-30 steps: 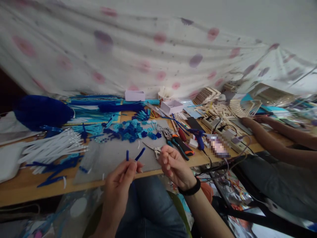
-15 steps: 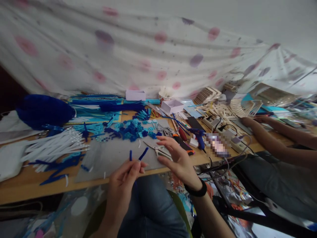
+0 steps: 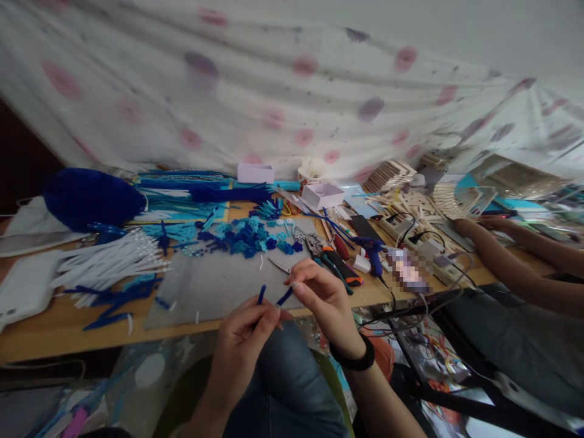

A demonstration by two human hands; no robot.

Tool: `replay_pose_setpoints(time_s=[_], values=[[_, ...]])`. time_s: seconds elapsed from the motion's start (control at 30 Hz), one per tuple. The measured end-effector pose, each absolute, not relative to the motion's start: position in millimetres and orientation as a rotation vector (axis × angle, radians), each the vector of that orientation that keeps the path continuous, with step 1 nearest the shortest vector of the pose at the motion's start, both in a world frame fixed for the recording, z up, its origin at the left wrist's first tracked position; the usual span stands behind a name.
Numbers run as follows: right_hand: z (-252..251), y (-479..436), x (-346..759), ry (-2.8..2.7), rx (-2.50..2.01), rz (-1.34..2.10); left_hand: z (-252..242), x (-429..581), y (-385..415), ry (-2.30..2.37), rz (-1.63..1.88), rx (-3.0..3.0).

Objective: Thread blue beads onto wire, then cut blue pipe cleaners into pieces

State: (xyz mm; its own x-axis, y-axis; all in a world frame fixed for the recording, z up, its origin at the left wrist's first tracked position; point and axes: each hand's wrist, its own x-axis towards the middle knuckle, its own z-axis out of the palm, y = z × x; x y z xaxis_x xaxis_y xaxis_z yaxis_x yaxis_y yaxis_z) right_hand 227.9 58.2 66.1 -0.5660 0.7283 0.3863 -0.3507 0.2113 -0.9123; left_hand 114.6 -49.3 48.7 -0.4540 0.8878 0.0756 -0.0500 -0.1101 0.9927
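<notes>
A bent dark blue pipe cleaner is pinched by its middle between the thumb and fingers of my left hand. One of its ends stands up above the knuckles; the other slants to the right. My right hand closes thumb and fingertips on that slanting end. Behind my right hand lies a pair of scissors, mostly covered by it. Both hands hover over the front edge of a grey mat. Past them sits a heap of blue and turquoise pipe-cleaner flowers.
White pipe-cleaner stems are piled at the left, near a dark blue bundle. To the right lie pliers, a blue glue gun and a power strip. Another person's arms rest on the table farther right.
My right hand has moved in from open fingers to a pinch on the pipe cleaner's slanting end. My left hand, still holding it, has shifted slightly right.
</notes>
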Motion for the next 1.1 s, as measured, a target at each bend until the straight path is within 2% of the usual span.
replay_pose_setpoints(time_s=[0.5, 0.73, 1.1], values=[[55.8, 47.6, 224.9, -1.509, -0.33, 1.568, 47.9, 118.1, -52.1, 1.364, 1.601, 0.98], [57.9, 35.4, 218.1, -1.298, -0.344, 1.751, 31.9, 121.3, -53.5, 1.35, 1.758, 0.947], [50.8, 44.8, 208.1, -1.173, -0.402, 1.832, 34.3, 115.3, -60.8, 1.615, 1.749, 1.064]])
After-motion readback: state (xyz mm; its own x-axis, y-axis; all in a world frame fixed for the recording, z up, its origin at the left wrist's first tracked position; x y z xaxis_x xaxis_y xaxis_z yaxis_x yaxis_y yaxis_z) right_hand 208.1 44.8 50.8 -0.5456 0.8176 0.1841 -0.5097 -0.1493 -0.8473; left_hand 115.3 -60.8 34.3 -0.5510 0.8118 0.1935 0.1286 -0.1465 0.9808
